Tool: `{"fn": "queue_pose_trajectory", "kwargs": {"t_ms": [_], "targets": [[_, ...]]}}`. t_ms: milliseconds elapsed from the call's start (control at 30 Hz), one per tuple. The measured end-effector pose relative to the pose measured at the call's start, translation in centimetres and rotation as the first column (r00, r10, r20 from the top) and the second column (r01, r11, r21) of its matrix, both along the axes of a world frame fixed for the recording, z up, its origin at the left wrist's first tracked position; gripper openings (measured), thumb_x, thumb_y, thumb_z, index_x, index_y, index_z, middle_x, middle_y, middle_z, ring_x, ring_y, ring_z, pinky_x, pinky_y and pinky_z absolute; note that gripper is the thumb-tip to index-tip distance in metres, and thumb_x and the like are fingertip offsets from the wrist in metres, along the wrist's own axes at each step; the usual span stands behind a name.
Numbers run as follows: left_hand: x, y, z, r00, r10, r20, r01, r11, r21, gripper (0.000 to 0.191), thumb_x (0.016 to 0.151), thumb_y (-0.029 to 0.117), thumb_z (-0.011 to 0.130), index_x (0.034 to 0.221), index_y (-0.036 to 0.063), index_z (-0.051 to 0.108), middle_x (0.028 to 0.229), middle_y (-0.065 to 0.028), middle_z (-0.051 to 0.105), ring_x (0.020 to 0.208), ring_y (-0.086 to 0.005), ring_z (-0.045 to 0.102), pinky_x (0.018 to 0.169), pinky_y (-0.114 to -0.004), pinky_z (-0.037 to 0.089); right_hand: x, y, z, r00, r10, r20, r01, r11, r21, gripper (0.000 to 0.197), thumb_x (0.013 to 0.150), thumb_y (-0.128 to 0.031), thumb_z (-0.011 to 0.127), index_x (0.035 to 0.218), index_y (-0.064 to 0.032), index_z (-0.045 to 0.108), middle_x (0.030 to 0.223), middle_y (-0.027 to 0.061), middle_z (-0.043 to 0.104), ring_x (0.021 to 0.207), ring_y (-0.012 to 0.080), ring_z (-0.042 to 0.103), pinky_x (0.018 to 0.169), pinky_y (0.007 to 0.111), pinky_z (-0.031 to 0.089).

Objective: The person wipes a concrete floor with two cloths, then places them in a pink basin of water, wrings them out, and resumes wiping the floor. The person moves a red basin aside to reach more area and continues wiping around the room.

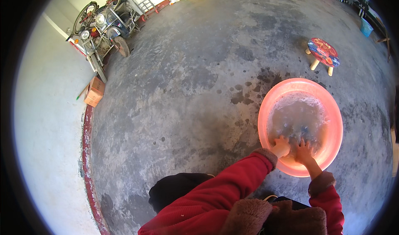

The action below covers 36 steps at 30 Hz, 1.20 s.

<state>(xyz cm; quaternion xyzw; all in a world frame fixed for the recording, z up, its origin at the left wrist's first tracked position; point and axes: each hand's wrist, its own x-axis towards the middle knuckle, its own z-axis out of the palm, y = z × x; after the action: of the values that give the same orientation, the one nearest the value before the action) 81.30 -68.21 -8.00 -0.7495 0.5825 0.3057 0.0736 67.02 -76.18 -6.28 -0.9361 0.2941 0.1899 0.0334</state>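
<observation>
A large pink plastic basin [335, 116] stands on the concrete floor before me, holding cloudy water [296, 116] with suds along its far edge. My left hand [281, 146] reaches into the near left part of the basin, its fingertips at the water. Just to its right, my right hand [303, 152] dips in with fingers spread. Something dark bluish [305, 130] shows dimly under the surface beyond the fingers; I cannot tell what it is. Neither hand shows anything in its grasp, though the murky water partly hides the fingertips. Red sleeves with brown fleece cuffs end at both wrists.
Beyond the basin is a low round stool [323, 52] with a painted seat. Motorcycles [109, 26] lean near the left wall, beside a cardboard box [94, 91] and a hand truck [141, 3]. A blue bucket [366, 27] stands far right. Wet spots mark the concrete floor [174, 95].
</observation>
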Motion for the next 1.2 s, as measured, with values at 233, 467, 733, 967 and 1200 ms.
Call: {"fn": "queue_pose_trajectory", "kwargs": {"t_ms": [233, 467, 733, 967, 1200], "targets": [[4.4, 0.8, 5.2, 0.916, 0.066, -0.397, -0.21, 0.92, -0.331, 0.035, 0.093, 0.042, 0.063, 0.086, 0.0094, 0.075, 0.088, -0.0192, 0.073, 0.083, -0.037, 0.071, 0.072, -0.05, 0.053, -0.9, -5.1, -2.0, 0.842, -0.276, 0.464, 0.107, 0.927, 0.358, 0.072, 0.075, -0.032, 0.084, 0.141, -0.017, 0.058, 0.127, 0.0205, 0.065, 0.118, 0.0409, 0.063, 0.101, 0.049, 0.05], [6.8, -1.2, 21.5, 0.911, 0.12, -0.395, -0.392, 0.552, -0.736, 0.031, 0.103, 0.035, 0.061, 0.107, 0.0065, 0.073, 0.097, -0.0183, 0.073, 0.09, -0.0359, 0.07, 0.078, -0.046, 0.054, 0.0, -5.1, 10.1, 0.425, -0.529, 0.734, 0.085, 0.831, 0.549, 0.018, 0.097, -0.011, 0.066, 0.112, -0.002, 0.068, 0.097, 0.0084, 0.072, 0.091, 0.0135, 0.068, 0.082, 0.031, 0.054], [7.8, -1.9, 27.3, 0.541, -0.198, -0.817, -0.765, 0.286, -0.577, 0.037, 0.107, 0.034, 0.061, 0.11, -0.0018, 0.07, 0.087, -0.005, 0.072, 0.08, -0.0089, 0.06, 0.075, -0.029, 0.05, 0.5, -6.6, 23.9, 0.009, -0.445, 0.895, -0.074, 0.893, 0.444, 0.018, 0.107, -0.022, 0.058, 0.11, -0.0082, 0.071, 0.082, -0.0027, 0.069, 0.075, 0.0045, 0.058, 0.069, 0.023, 0.046], [8.8, -2.0, 15.6, 0.823, 0.181, -0.538, -0.549, 0.494, -0.674, 0.029, 0.103, 0.026, 0.054, 0.098, 0.0011, 0.067, 0.079, -0.0164, 0.067, 0.075, -0.0273, 0.067, 0.074, -0.041, 0.052, 0.6, -5.8, 5.1, 0.72, -0.253, 0.647, 0.068, 0.952, 0.298, 0.038, 0.092, -0.02, 0.069, 0.129, -0.0134, 0.066, 0.123, 0.0158, 0.068, 0.109, 0.0365, 0.069, 0.093, 0.047, 0.054], [5.8, 1.8, 1.0, 0.991, -0.063, -0.116, 0.047, 0.989, -0.138, 0.097, 0.088, 0.001, 0.062, 0.167, 0.0217, 0.01, 0.141, -0.0223, 0.06, 0.123, -0.0414, 0.061, 0.103, -0.047, 0.049, -0.7, -3.4, 0.0, 0.922, -0.383, -0.054, 0.386, 0.907, 0.166, 0.057, 0.083, -0.012, 0.077, 0.137, -0.0127, 0.06, 0.131, 0.0175, 0.065, 0.117, 0.0395, 0.067, 0.094, 0.051, 0.056]]}}
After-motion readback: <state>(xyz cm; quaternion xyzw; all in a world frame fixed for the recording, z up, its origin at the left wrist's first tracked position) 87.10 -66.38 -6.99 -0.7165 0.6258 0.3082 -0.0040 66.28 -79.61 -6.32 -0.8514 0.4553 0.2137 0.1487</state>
